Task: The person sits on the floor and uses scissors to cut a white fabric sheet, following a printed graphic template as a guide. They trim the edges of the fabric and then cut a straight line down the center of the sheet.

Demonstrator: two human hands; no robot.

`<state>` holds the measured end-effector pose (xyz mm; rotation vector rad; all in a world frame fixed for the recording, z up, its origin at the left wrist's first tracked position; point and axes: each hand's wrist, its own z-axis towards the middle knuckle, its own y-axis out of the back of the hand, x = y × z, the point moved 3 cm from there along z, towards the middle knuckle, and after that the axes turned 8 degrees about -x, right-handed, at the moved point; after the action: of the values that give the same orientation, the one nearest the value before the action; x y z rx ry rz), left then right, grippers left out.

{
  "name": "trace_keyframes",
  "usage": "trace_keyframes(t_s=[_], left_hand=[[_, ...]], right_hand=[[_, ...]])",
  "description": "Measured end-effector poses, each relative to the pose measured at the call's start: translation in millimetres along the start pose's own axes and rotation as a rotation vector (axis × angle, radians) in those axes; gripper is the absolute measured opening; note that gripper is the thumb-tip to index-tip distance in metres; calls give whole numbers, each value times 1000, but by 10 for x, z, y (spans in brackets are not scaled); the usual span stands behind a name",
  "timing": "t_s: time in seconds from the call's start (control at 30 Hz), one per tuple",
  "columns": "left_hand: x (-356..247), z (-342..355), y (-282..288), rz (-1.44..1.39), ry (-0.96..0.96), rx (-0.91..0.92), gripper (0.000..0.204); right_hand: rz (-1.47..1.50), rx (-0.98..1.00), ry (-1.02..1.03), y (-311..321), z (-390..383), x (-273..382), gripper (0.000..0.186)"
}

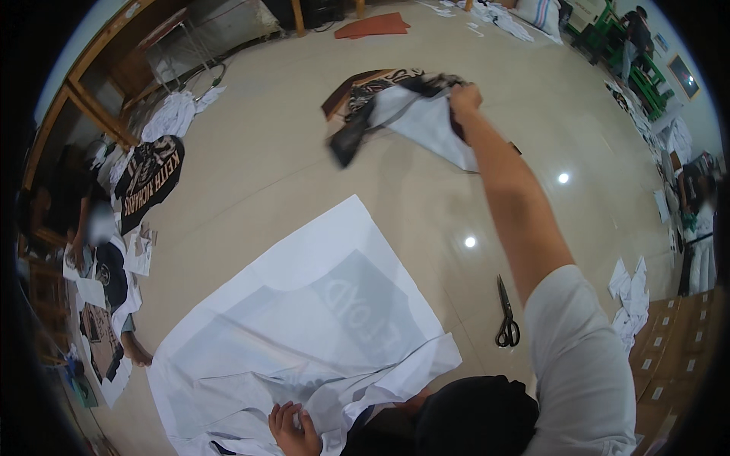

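My right arm reaches far forward, and my right hand is closed on the edge of a printed fabric piece. That piece is dark with tan print on one side and whitish on the other; it hangs folded and blurred by motion above the floor. Below it a large white fabric sheet lies spread on the tiles, with a greyish shirt-shaped print showing through. Its near part is wrinkled. My left hand rests on these wrinkles, fingers loosely bent and apart, holding nothing. Black-handled scissors lie right of the sheet.
At the left, a person sits among dark printed fabric pieces and white scraps. An orange-red cloth lies far ahead. Cardboard boxes and white scraps are at the right. Another person stands by green machinery.
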<state>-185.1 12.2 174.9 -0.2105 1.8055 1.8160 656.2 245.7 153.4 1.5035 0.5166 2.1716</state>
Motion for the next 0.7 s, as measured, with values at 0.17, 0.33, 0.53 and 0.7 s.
trace_keyframes(t_s=[0.17, 0.33, 0.53, 0.7], left_hand=[[-2, 7, -53, 57, -13, 57, 30], [127, -99, -5, -333, 214, -165, 22], [757, -939, 539, -225, 232, -270, 45], [1297, -1974, 405, 81, 304, 84, 77]], right_hand=[[-13, 244, 200, 244, -308, -564, 37], [67, 551, 423, 1220, -2440, -1479, 32], [-118, 973, 250, 3267, -4794, -1605, 58], [-3, 1036, 344, 3564, -4931, -1654, 75]])
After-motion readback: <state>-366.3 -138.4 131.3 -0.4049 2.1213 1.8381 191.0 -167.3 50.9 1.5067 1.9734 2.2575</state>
